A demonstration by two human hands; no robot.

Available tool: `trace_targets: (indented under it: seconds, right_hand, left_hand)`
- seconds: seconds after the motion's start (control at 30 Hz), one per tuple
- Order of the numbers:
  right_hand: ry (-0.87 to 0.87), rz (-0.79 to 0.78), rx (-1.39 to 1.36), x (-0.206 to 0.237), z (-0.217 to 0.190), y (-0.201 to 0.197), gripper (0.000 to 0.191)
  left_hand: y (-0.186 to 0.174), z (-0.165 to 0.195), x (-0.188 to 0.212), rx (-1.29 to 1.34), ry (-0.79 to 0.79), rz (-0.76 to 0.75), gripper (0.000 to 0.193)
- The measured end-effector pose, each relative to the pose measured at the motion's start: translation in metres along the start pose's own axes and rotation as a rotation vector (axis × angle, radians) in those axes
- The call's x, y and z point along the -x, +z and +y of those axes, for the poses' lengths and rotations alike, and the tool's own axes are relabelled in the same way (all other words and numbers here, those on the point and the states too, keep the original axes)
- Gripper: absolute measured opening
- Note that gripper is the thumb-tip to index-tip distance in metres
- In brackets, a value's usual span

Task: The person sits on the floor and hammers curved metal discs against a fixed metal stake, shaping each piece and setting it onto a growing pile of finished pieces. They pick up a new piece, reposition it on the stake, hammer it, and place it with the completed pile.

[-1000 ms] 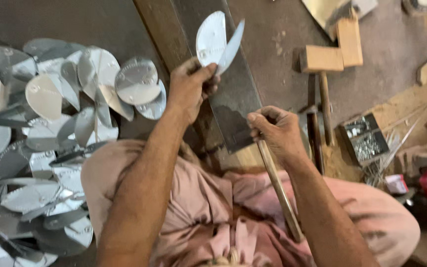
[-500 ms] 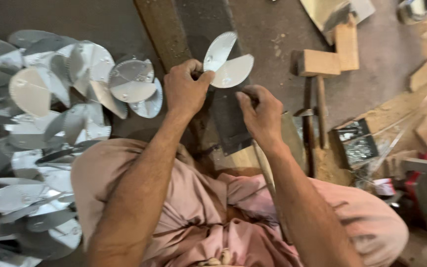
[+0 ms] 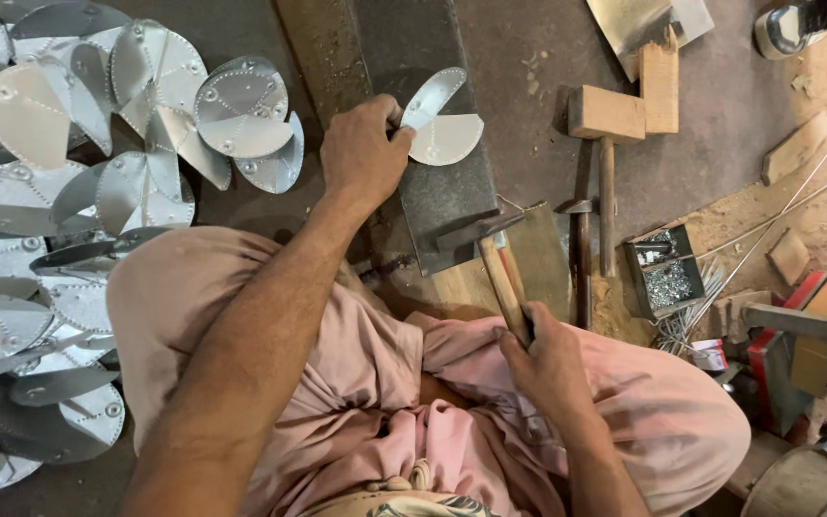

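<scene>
Two hands busy. Left hand (image 3: 364, 153) pinches folded metal piece (image 3: 440, 126) just right of its fingertips, on steel block (image 3: 433, 206). Right hand (image 3: 546, 362) grips hammer (image 3: 496, 268).

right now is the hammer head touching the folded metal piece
No, the hammer in the right hand has its head at the near end of the dark metal block, apart from the folded metal piece held by the left hand.

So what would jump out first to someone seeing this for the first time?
Probably the heap of shiny metal fan pieces piled at far left. Next, the left hand pressing one folded metal piece onto a dark steel block at top centre. Lower right, the right hand holds a hammer by its wooden handle.
</scene>
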State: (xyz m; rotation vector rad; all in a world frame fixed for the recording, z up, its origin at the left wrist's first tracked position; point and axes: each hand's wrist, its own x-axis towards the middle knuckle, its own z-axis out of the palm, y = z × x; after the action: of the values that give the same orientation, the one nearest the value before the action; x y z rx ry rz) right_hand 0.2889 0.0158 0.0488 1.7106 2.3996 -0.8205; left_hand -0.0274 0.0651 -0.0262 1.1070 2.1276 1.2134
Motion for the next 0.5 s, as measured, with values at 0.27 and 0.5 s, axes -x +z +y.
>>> trace_targets:
  seconds: [0.27, 0.5]
  right_hand:
    - [-0.145, 0.102, -0.346, -0.022, -0.022, -0.006, 0.018]
    - [-0.255, 0.409, -0.256, -0.04, -0.051, 0.006, 0.02]
  left_hand:
    - [0.005, 0.0, 0.011, -0.137, 0.229, 0.084, 0.018]
    - [0.004, 0.002, 0.016, -0.089, 0.39, 0.166, 0.017]
